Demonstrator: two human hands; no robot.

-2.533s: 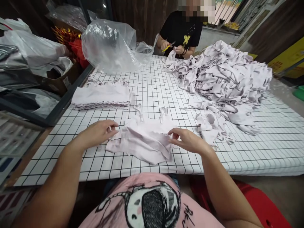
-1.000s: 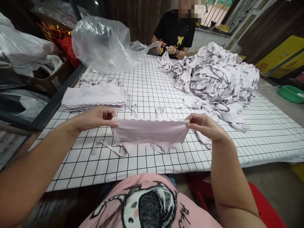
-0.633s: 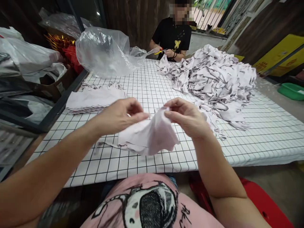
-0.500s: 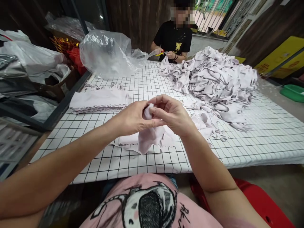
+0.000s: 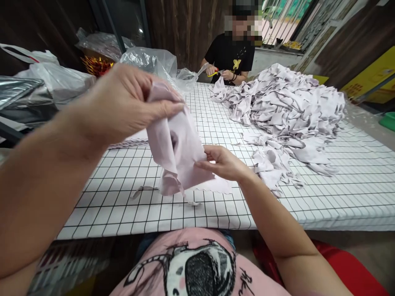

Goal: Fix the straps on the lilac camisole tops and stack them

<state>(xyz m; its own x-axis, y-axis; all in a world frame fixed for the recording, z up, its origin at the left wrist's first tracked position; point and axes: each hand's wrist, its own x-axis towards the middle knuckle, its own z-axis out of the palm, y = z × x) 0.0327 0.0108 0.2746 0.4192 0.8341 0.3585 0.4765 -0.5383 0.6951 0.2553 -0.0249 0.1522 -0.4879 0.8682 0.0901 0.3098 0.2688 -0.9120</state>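
Between both hands hangs a pale lilac fabric piece (image 5: 188, 148), partly spread, with a fold and a small dark gap in its middle. My left hand (image 5: 138, 102) is raised and pinches its upper edge between thumb and fingers. Lower down, my right hand (image 5: 224, 162) pinches the right edge, thumb in front. Beneath it another pale fabric piece (image 5: 220, 185) with a wavy edge lies on the checked tablecloth (image 5: 123, 218). A thin fabric strip (image 5: 142, 189) rests to the left. The stacked fabric pieces (image 5: 129, 143) are mostly hidden behind my left hand and forearm.
A large heap of crumpled lilac fabric (image 5: 290, 102) covers the table's back right, with loose pieces spilling forward. Across the table a person in a black shirt (image 5: 230, 53) holds yellow-handled scissors (image 5: 212, 74). A clear plastic bag (image 5: 157, 61) and stuffed bags (image 5: 58, 78) stand left.
The bunched fabric is now spread open between my hands. My left hand has risen up and left, while my right hand has moved slightly down and right. The view has shifted a little.
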